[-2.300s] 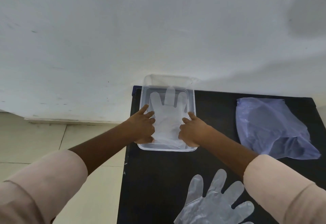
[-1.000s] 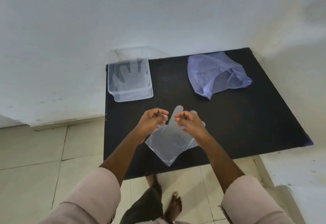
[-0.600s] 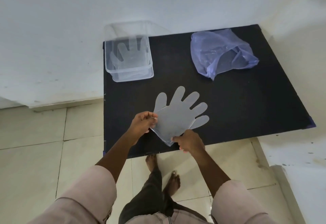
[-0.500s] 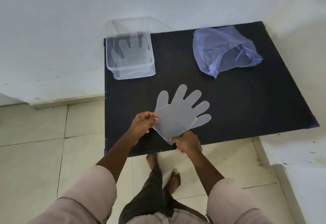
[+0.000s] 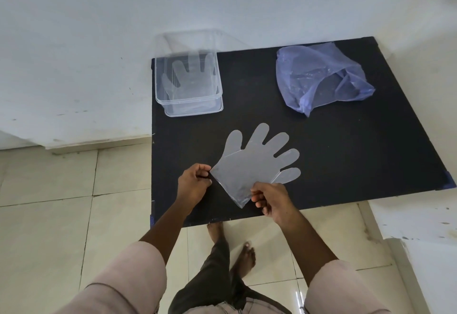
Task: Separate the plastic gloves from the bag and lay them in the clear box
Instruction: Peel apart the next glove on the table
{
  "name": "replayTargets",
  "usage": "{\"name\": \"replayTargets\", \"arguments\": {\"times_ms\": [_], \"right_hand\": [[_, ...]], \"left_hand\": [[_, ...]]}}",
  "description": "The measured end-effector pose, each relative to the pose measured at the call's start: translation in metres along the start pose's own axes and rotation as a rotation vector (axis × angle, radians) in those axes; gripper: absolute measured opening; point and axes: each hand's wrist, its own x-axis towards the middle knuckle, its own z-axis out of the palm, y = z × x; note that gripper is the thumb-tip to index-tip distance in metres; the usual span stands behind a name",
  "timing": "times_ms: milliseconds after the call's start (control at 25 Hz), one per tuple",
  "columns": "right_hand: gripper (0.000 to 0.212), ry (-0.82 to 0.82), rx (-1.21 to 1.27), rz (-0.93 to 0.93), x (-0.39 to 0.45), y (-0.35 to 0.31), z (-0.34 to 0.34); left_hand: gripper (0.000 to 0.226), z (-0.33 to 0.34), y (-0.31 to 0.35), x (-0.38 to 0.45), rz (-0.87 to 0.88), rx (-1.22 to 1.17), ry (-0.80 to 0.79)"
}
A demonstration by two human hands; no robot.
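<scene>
A translucent plastic glove (image 5: 254, 163) is spread flat over the black table (image 5: 346, 160), fingers pointing away from me. My left hand (image 5: 194, 184) pinches the cuff's left corner. My right hand (image 5: 270, 198) pinches the cuff's lower right corner. A second layer peeks out under the glove at the thumb, so it may be more than one glove. The clear box (image 5: 189, 106) stands at the table's far left corner with another glove (image 5: 188, 80) lying flat inside. The crumpled blue plastic bag (image 5: 319, 76) lies at the far right.
A white wall runs behind the table and along the right side. Beige floor tiles lie to the left and in front. My bare feet stand at the table's near edge.
I drew both hands back from the box, leaving a glove in it, and took hold of the glove near the front edge. It unfolded and now lies spread out flat.
</scene>
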Motion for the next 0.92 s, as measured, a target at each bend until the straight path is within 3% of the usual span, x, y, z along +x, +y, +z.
{"name": "replayTargets", "arguments": {"times_ms": [160,240,400,560,760,840,920], "right_hand": [[0.03,0.035,-0.41,-0.061,0.003,0.012,0.012],[0.038,0.05,-0.471,-0.071,0.005,0.015,0.025],[0.027,0.115,-0.363,-0.116,0.009,0.013,0.041],[0.014,0.126,-0.245,-0.066,0.011,0.016,0.038],[0.012,0.088,-0.156,-0.035,0.008,0.013,0.026],[0.014,0.1,-0.369,-0.181,0.007,0.013,0.023],[0.015,0.14,-0.686,-0.511,0.003,0.019,0.02]], "left_hand": [[0.051,0.007,0.002,0.005,0.094,0.155,-0.011],[0.051,0.009,0.006,0.01,0.107,0.222,-0.034],[0.027,0.01,0.012,0.013,0.166,0.269,-0.021],[0.028,0.011,0.009,0.015,0.083,0.198,-0.041],[0.024,0.011,0.008,0.016,0.012,0.084,-0.053],[0.022,0.011,0.008,0.015,-0.014,0.045,-0.068],[0.021,0.012,0.008,0.015,-0.022,0.019,-0.066]]}}
